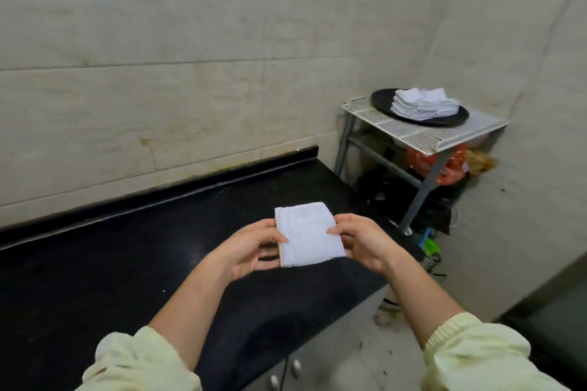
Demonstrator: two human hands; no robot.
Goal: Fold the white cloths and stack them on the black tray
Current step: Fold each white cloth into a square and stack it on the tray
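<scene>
Your left hand [251, 247] pinches the left edge of the folded white cloth [308, 233], thumb on top and fingers curled beneath. Your right hand [362, 241] pinches the opposite edge the same way, so the cloth is held between the two hands. It is a compact rectangle, and it appears lifted just above the black countertop [127, 263] rather than lying on it. Its long axis runs away from you, with the far end leaning slightly to your left, and your hands grip the two long sides.

The fold looks finished, so the step in hand is probably carrying the cloth over for stacking. The black tray [386, 101] lies ahead and to your right, well apart from the hands and past the end of the countertop. It sits on a white wire rack [413, 133] in the corner. A stack of folded cloths [422, 103] already sits on the tray, towards its right side and a little uneven.

Your right hand is the nearer one to the tray, so the reach goes forward and rightward across the gap. Keep the cloth flat as you go, or the loose layers may fall open. A red bag [425, 162] sits under the rack, out of the path
</scene>
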